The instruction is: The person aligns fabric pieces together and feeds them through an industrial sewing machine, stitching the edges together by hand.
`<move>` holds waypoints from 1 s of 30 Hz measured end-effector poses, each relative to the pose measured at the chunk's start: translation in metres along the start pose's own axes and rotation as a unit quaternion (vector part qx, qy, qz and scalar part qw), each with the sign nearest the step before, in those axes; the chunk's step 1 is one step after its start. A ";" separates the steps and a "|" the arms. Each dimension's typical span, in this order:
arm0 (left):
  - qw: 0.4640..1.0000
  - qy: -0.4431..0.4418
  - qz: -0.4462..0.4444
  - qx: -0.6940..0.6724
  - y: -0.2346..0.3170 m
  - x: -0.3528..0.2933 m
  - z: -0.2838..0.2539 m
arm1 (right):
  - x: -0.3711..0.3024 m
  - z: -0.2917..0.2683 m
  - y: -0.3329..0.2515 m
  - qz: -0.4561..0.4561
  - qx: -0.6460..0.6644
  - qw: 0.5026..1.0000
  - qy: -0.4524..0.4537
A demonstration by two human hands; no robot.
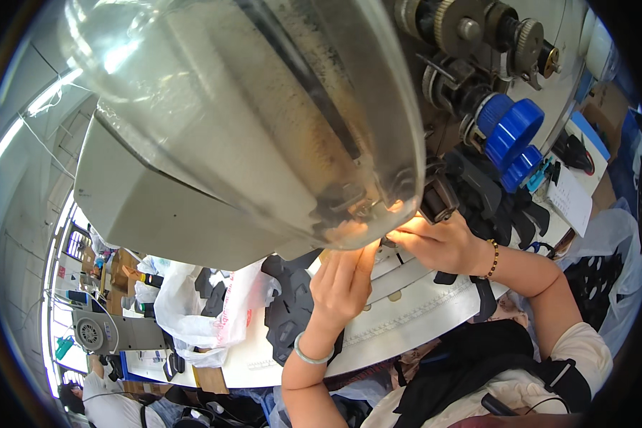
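Both hands meet at the needle area of an industrial sewing machine (157, 203), under its lamp light. My left hand (341, 282) comes from below with its fingers pressed together, their tips blurred behind the clear plastic cover (264, 107). From the right reaches my right hand (442, 246), fingers bent and closed, tips close to the left ones beside the dark metal cylinder (439, 200). Whatever the fingertips pinch is too small or too covered to make out. Below the hands lies the white machine table (406, 307) with a printed ruler scale.
Dark grey cut pieces lie in a pile (289, 307) left of my left hand and another pile (488, 192) behind my right. A white plastic bag (185, 303) stands at the left. Thread-tension knobs and a blue knob (513, 132) project at upper right. Another person (110, 399) sits at lower left.
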State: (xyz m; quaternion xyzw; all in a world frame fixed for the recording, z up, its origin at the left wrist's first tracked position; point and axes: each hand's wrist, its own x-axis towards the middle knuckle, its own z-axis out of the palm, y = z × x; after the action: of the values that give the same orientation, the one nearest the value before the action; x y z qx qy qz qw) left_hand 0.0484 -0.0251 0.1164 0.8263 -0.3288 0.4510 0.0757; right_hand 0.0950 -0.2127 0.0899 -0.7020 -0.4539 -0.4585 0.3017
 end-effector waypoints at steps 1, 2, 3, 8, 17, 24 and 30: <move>1.000 -0.002 -0.009 -0.005 -0.001 0.001 0.000 | 0.002 0.001 0.000 0.003 -0.002 1.000 0.001; 1.000 -0.005 -0.018 -0.010 -0.002 0.001 0.000 | 0.002 0.001 0.000 0.007 -0.005 1.000 0.003; 1.000 -0.005 -0.018 -0.010 -0.002 0.000 0.000 | 0.001 0.000 -0.001 0.007 -0.005 1.000 0.002; 0.996 -0.033 -0.060 -0.052 -0.002 0.003 -0.006 | 0.001 -0.002 0.000 0.007 -0.008 1.000 -0.014; 0.967 -0.043 -0.188 -0.168 0.001 0.001 -0.012 | 0.001 0.002 0.001 0.019 0.004 0.999 -0.026; 0.982 -0.031 -0.125 -0.136 -0.003 0.004 -0.011 | -0.002 0.003 -0.001 0.029 0.015 0.999 -0.021; 0.996 -0.064 -0.052 0.018 0.001 0.006 -0.006 | -0.002 0.002 0.000 0.022 0.001 0.999 -0.034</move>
State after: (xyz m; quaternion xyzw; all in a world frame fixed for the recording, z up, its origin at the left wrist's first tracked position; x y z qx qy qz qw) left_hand 0.0457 -0.0266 0.1248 0.8707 -0.2818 0.3981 0.0628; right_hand 0.0953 -0.2117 0.0870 -0.7265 -0.4494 -0.4269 0.2968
